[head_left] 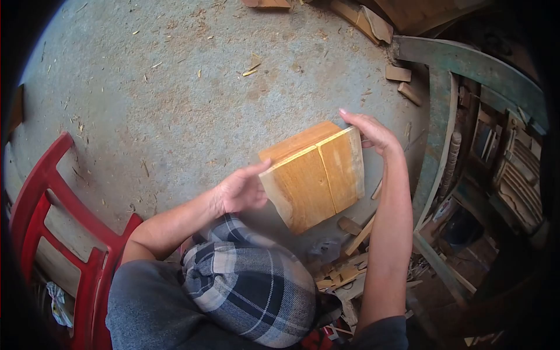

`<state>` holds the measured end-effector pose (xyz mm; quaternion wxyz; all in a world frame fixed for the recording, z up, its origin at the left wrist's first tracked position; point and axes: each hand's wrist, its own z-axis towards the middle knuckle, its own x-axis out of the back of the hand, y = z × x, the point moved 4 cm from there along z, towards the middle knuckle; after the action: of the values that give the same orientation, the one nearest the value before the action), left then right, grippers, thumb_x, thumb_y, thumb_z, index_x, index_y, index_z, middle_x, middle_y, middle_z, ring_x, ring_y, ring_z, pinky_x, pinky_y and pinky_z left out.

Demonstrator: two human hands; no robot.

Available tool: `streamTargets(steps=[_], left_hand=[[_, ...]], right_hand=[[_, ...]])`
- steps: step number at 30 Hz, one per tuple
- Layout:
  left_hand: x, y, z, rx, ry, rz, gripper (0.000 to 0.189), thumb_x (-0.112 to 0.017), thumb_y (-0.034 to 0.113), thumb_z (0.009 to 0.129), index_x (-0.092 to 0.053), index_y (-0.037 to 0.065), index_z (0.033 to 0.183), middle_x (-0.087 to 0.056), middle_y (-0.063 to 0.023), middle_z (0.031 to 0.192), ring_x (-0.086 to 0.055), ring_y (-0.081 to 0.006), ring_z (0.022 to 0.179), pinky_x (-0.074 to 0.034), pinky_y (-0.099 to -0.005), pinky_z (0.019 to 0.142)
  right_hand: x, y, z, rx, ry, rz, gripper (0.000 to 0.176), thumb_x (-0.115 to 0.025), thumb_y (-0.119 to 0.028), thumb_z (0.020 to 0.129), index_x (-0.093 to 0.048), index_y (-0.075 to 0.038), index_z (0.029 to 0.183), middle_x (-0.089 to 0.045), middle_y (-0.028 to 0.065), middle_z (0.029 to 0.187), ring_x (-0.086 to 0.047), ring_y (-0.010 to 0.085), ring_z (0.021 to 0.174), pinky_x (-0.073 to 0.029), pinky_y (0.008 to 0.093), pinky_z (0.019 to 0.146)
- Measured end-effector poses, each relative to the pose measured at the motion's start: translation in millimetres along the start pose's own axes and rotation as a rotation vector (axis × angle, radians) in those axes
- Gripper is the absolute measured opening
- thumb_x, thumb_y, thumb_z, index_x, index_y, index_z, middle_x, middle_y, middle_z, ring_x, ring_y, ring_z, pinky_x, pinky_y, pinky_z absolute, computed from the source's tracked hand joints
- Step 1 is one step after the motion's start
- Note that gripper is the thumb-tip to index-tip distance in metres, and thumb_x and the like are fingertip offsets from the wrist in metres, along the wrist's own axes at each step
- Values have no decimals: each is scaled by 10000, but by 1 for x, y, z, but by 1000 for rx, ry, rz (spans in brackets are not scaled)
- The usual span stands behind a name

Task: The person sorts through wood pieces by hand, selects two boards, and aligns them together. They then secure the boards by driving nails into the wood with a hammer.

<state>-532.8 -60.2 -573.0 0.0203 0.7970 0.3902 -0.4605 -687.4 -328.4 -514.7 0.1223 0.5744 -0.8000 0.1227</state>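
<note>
Between my two hands is a wooden block (315, 184), held up in front of my lap and tilted toward me. A pale yellow line runs along its upper edge and another crosses its broad face. At its left edge, my left hand (245, 188) grips with the thumb on top; the fingers are partly hidden behind the wood. My right hand (373, 133) holds the upper right corner, thumb pointing up along the back edge, its other fingers curled at the side. Beneath the block is my plaid-clothed lap (251, 286).
A red chair (76, 216) stands at my left. On my right is a green-grey frame (434, 134) with wood pieces stacked inside. Wood offcuts (344, 274) lie below my right arm, more blocks (398, 73) near the frame. Shavings dot the concrete floor (175, 87).
</note>
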Motion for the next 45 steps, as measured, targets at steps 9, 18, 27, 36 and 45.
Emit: streamTargets(steps=[9, 18, 27, 36, 45], left_hand=[[-3, 3, 0, 14, 3, -85, 530, -701, 477, 808, -543, 133, 1179, -605, 18, 1020, -519, -102, 886, -365, -267, 805], [-2, 4, 0, 32, 18, -101, 501, -709, 472, 807, -556, 132, 1142, -610, 15, 997, -525, -101, 889, -372, -263, 800], [1, 4, 2, 28, 3, -95, 525, -723, 457, 799, -547, 123, 1163, -617, 2, 1028, -541, -113, 898, -377, -270, 828], [-1, 5, -1, -1, 53, -19, 579, -704, 481, 809, -528, 94, 1202, -614, -24, 1080, -558, -120, 944, -395, -267, 849], [-4, 7, -4, -42, 79, 6, 497, -640, 502, 864, -573, 105, 1156, -637, -4, 1022, -577, -108, 895, -443, -260, 781]], right_hand=[[-15, -16, 7, -24, -51, -44, 505, -739, -311, 737, -642, 118, 986, -677, 223, 923, -659, 261, 852, -505, 356, 790], [-17, -5, 15, -36, -106, -16, 539, -751, -456, 716, -564, -23, 979, -599, 108, 899, -583, 196, 811, -470, 364, 619], [-15, -1, 14, -29, -63, 23, 644, -768, -501, 692, -578, 11, 1034, -618, 171, 940, -592, 251, 890, -468, 413, 756], [-18, 1, 14, 54, -29, 105, 685, -793, -425, 699, -579, 139, 1025, -647, 258, 937, -640, 270, 897, -493, 351, 815], [-15, 6, 9, 2, 4, 174, 792, -653, -624, 779, -544, 56, 1169, -583, 204, 1120, -544, 249, 1064, -400, 392, 931]])
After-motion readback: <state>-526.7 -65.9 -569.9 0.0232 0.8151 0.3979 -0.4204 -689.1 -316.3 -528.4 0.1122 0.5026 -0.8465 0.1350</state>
